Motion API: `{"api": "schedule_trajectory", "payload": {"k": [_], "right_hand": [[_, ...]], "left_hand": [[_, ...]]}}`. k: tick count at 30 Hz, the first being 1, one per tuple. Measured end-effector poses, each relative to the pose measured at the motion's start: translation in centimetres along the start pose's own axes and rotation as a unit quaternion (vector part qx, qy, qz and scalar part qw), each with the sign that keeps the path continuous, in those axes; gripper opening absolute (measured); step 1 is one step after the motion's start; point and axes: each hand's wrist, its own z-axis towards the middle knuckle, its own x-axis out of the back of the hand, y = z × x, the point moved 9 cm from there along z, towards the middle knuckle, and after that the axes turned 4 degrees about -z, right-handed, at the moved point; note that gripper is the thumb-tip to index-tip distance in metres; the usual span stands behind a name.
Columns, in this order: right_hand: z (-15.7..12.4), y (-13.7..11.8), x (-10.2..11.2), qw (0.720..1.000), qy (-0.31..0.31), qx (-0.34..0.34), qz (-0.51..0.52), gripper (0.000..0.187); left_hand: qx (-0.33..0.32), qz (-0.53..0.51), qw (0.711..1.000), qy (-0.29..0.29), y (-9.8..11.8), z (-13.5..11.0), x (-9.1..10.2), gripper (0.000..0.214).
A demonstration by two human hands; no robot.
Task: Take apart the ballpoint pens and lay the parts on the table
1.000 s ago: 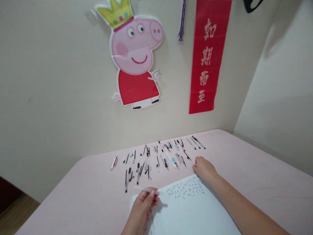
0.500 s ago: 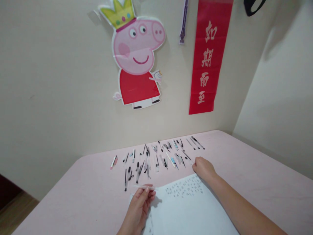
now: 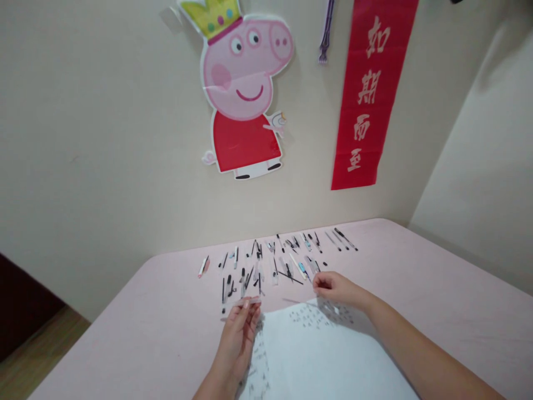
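Observation:
My left hand (image 3: 244,325) is closed in a pinch on a clear pen barrel (image 3: 250,301), held roughly level above the near edge of the pens. Over the top of a white sheet (image 3: 333,355) with dark marks, my right hand (image 3: 335,288) is pinched closed. From its fingertips a thin, dark-tipped pen refill (image 3: 290,278) points left toward the other hand; a line-like shadow falls on the paper below. Fingers hide the refill's near end. A small black pen cap (image 3: 325,264) lies just beyond the right hand.
Several pen parts lie in two rough rows on the pink table (image 3: 125,339), among them a blue-and-white pen (image 3: 302,269), a red-and-white one (image 3: 203,266) and dark pens (image 3: 346,239) at right. Behind the table stands a wall with a pig cutout (image 3: 245,94) and red banner (image 3: 370,100).
My right hand has drawn the refill away from the pens, leftward and nearer my left hand. The left hand still holds the barrel, now slightly higher. The view has shifted a little.

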Motion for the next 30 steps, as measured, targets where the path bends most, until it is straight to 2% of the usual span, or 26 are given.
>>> {"api": "schedule_trajectory", "payload": {"k": [4, 7, 15, 22, 30], "right_hand": [[-0.7, -0.7, -2.4, 0.995, -0.094, 0.003, 0.03, 0.003], [-1.0, -0.8, -3.3, 0.992, -0.123, 0.002, 0.016, 0.006], [-0.9, -0.5, -4.0, 0.992, -0.125, 0.003, -0.007, 0.009], [-0.7, 0.0, -4.3, 0.992, -0.126, 0.005, -0.02, 0.012], [-0.9, -1.3, -4.7, 0.993, -0.116, -0.002, 0.008, 0.005]], "left_hand": [[-0.004, -0.004, 1.0, 0.002, 0.0, 0.2, 0.3, 0.018], [-0.004, -0.002, 1.0, -0.008, -0.1, 0.3, 0.3, 0.017], [-0.008, 0.016, 0.999, -0.027, -0.2, 0.3, -0.1, 0.014], [-0.019, 0.035, 0.998, -0.056, -0.4, 0.2, -0.3, 0.004], [-0.027, 0.117, 0.988, -0.095, -0.6, -0.5, -1.2, 0.03]]}}
